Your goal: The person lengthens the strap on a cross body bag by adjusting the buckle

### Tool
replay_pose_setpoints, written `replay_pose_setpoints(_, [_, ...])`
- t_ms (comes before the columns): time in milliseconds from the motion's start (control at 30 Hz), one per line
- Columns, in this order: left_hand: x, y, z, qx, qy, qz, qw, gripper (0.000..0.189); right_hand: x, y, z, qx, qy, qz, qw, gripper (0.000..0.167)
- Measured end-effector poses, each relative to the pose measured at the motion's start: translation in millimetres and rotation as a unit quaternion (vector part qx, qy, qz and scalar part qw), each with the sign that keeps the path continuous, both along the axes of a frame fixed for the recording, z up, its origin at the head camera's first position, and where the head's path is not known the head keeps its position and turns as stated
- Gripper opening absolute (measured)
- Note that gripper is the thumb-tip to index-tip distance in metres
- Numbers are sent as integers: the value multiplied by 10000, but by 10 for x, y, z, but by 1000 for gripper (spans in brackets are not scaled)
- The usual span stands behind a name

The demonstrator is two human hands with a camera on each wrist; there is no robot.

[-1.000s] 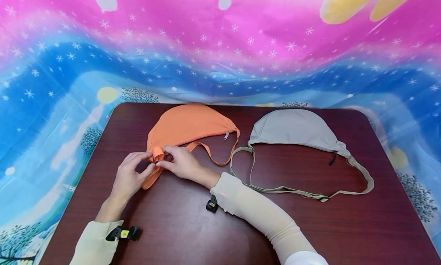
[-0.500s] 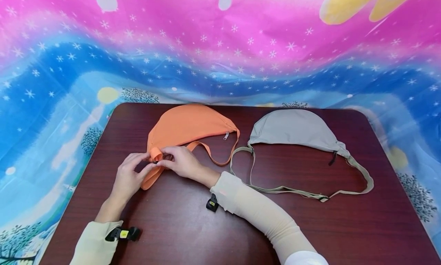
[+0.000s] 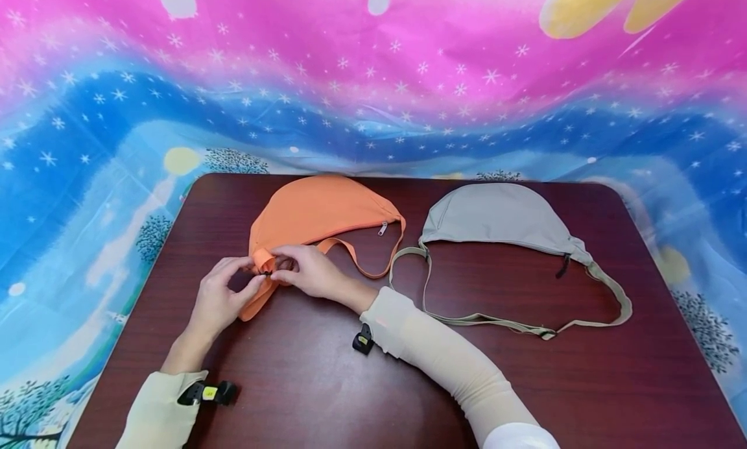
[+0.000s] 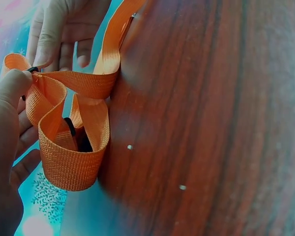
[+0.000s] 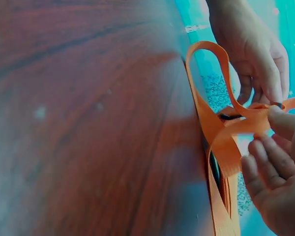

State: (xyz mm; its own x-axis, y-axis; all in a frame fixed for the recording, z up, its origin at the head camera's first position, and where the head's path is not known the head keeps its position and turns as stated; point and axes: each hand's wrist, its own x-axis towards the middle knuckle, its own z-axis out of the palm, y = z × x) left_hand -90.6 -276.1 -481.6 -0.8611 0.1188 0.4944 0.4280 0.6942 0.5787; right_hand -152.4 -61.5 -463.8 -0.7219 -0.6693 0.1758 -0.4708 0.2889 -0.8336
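An orange waist bag lies at the back left of the table, its webbing strap bunched into loops near its lower left corner. My left hand pinches the strap at a small black slider buckle between thumb and fingers. Facing it, my right hand pinches the orange strap right beside that buckle, thumb on top in the right wrist view. A short loop of strap stands up between both hands. Another dark buckle piece sits inside the lower loop.
A grey waist bag lies to the right, its olive strap spread in a loop toward me. The dark red wooden table ends at a printed cloth backdrop. Black wrist cameras sit on both sleeves.
The small strap loop between the fingers has tipped and changed shape slightly. My right hand has shifted a little at the buckle; the left hand and both bags stay nearly in place.
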Motion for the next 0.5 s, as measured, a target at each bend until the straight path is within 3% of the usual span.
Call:
replay_pose_setpoints(167, [2, -4, 11, 49, -16, 26, 10000, 37, -17, 81, -27, 293, 183, -274, 9990, 36])
replay_pose_setpoints(233, [-1, -5, 19, 97, -16, 34, 9999, 38, -24, 102, -41, 671, 403, -332, 9964, 36])
replay_pose_setpoints(400, [-18, 4, 34, 210, -9, 27, 9998, 39, -7, 119, -54, 1600, 617, -88, 9851, 38])
replay_pose_setpoints(500, [-14, 14, 43, 257, -42, 47, 9996, 39, 9, 116, -67, 1742, 629, -65, 9827, 32])
